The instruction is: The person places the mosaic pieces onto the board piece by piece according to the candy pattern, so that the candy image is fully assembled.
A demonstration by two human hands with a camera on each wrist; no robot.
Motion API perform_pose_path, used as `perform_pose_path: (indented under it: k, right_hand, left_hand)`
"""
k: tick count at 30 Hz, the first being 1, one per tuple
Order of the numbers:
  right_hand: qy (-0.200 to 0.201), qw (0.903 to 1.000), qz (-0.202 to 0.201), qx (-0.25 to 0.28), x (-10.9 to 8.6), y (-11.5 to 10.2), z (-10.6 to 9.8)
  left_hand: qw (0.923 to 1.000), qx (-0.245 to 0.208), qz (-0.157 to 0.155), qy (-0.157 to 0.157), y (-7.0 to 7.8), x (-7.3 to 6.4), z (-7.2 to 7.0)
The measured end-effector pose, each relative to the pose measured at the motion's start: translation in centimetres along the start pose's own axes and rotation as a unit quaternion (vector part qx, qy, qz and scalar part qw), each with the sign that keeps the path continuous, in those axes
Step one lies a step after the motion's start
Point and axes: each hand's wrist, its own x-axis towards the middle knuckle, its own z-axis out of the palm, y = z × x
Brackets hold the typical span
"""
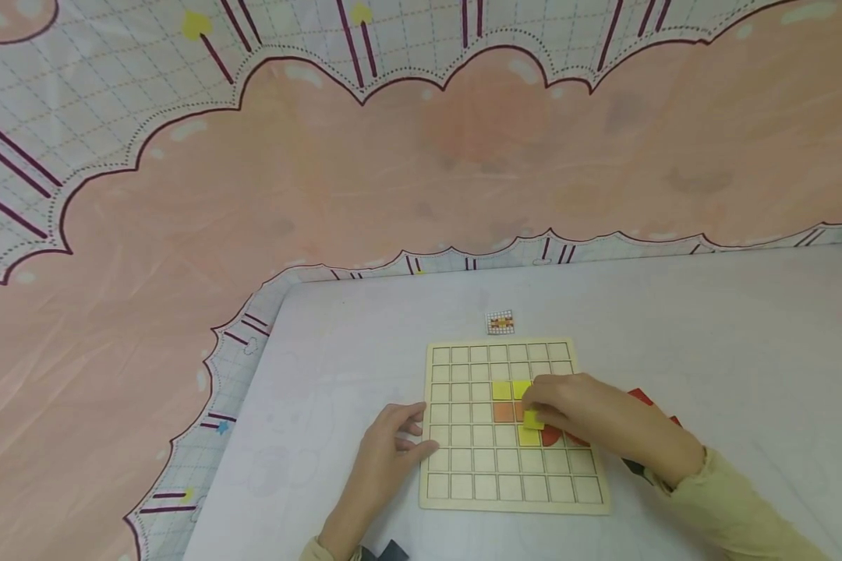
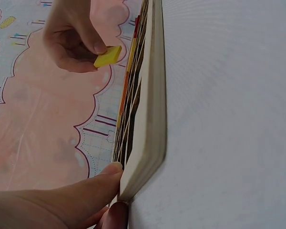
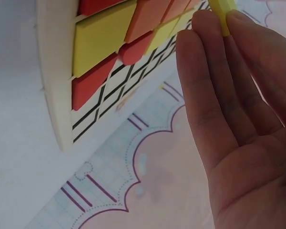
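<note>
A pale wooden grid board (image 1: 472, 461) lies on the white table, holding yellow, orange and red tiles in its squares. My right hand (image 1: 581, 405) is above the board's right half. Between thumb and fingers it pinches a yellow square tile (image 2: 108, 56), raised off the board. Below that hand, a yellow tile (image 1: 528, 436) and a red rounded tile (image 1: 550, 435) sit in the grid; its forearm hides some squares. At the board's left edge, my left hand (image 1: 391, 444) holds the rim with its thumb (image 2: 97, 183) and fingertips.
A small pattern card (image 1: 500, 322) lies just beyond the board's far edge. Red pieces (image 1: 640, 396) lie on the table to the right, partly behind the right forearm. A pink and white patterned cloth (image 1: 421, 171) lies beyond the table's far edge.
</note>
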Motion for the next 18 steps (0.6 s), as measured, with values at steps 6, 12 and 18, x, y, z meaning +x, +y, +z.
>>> perform_pose_path:
  k: [6,12,18]
  right_hand:
    - [0.013,0.9993,-0.014,-0.033,0.8,-0.4,0.4]
    - [0.004,0.9994,-0.018,-0.029,1.3,-0.9,0.5]
    - [0.001,0.9992,-0.026,-0.029,1.6,-1.2,1.0]
  left_hand:
    - [1.0,0.002,0.001,0.004,0.0,0.0,0.0]
    - [1.0,0.005,0.003,0.004,0.1,0.0,0.0]
    - [1.0,0.006,0.0,0.003,0.0,0.0,0.1]
